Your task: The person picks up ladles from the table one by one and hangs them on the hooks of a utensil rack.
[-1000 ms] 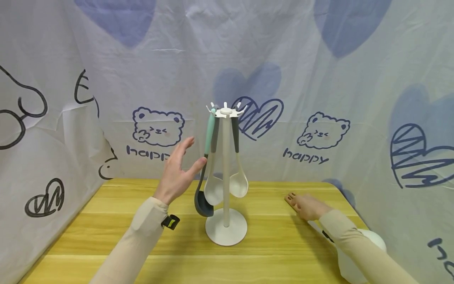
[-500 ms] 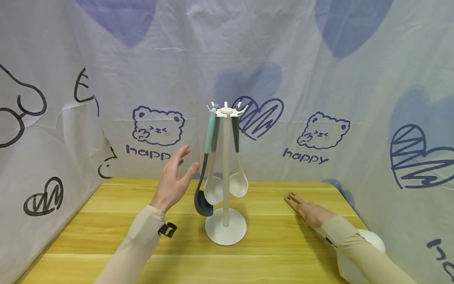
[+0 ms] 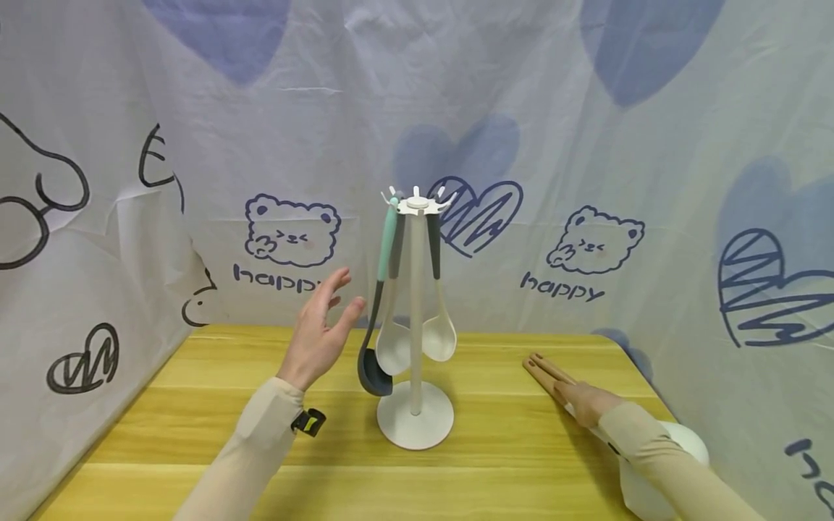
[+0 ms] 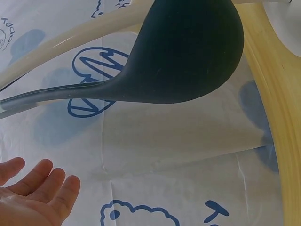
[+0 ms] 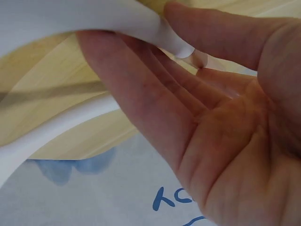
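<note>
My left hand [image 3: 315,336] hovers left of a dark ladle [image 3: 374,373] with a mint handle, fingers spread and holding nothing. The ladle hangs from a white rotary stand [image 3: 415,325]; its dark bowl [image 4: 188,56] fills the top of the left wrist view, apart from my fingers [image 4: 66,195]. At the right of the table, my right hand [image 3: 589,401] holds a white-necked utensil with a tan handle [image 3: 542,378]. In the right wrist view its white neck [image 5: 136,19] passes between my thumb and fingers. A second tan handle [image 3: 552,369] lies alongside. The utensil heads' kind is hidden.
Two pale utensils, a ladle [image 3: 394,351] and a spoon-like one [image 3: 439,339], hang on the stand too. A white rounded object [image 3: 651,477] sits under my right forearm. Printed cloth [image 3: 456,87] hangs behind and beside the wooden table [image 3: 495,463].
My left hand has drawn slightly back and left from the ladle. My right hand has slid down and right along the tan handles, exposing more of them.
</note>
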Motion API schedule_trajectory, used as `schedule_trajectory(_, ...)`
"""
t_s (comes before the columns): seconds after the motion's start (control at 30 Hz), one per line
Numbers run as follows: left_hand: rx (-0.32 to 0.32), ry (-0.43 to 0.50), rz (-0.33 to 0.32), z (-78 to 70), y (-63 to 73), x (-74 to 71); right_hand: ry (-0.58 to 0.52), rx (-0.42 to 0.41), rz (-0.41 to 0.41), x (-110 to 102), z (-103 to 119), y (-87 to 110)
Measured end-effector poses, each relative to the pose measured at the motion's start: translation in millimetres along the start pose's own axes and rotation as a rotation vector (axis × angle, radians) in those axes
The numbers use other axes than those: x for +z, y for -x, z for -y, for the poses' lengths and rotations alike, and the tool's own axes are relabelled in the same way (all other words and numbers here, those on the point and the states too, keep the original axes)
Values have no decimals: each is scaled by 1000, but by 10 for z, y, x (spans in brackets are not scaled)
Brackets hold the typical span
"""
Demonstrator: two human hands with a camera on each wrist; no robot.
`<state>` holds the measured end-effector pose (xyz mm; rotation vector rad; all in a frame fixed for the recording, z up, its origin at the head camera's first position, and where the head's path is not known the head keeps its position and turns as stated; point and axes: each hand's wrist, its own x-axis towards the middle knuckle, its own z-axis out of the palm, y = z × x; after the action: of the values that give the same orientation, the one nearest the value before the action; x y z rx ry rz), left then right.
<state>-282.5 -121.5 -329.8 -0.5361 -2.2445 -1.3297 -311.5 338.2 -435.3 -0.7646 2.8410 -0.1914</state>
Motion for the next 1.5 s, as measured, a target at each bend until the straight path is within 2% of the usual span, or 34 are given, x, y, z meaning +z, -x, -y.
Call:
schedule_trajectory(0.1,4,-2,-2,9,2,5,10,12,3,9,-25,-5)
schedule_trajectory(0.23,8,-5,-7,19,0,6,-41,84,14,-73,99,44)
schedule_trajectory(0.3,8,0,-7,18,-2,5,-24,96,24,-86,128,54)
schedule_trajectory(0.47,11,4,-9,28,-7,-3,-48,126,79,-128,184,53)
schedule_trajectory(0.7,17,14,-12,29,-16,-11,-117,261,162,-192,224,27)
schedule_trajectory(0.8,18,16,-11,26,-16,-11,-141,293,180,-201,249,14)
schedule_trajectory(1.03,10,14,-11,33,-9,-4,-203,182,107,-269,351,-5)
schedule_trajectory(1.17,11,12,-13,25,-13,0,-279,219,88,-354,409,-13)
schedule_trajectory(1.3,13,15,-16,5,-28,-2,-290,214,57,-415,454,-54)
schedule_trajectory(1.5,26,17,-20,-33,-67,-3,-296,68,-73,-506,539,-98)
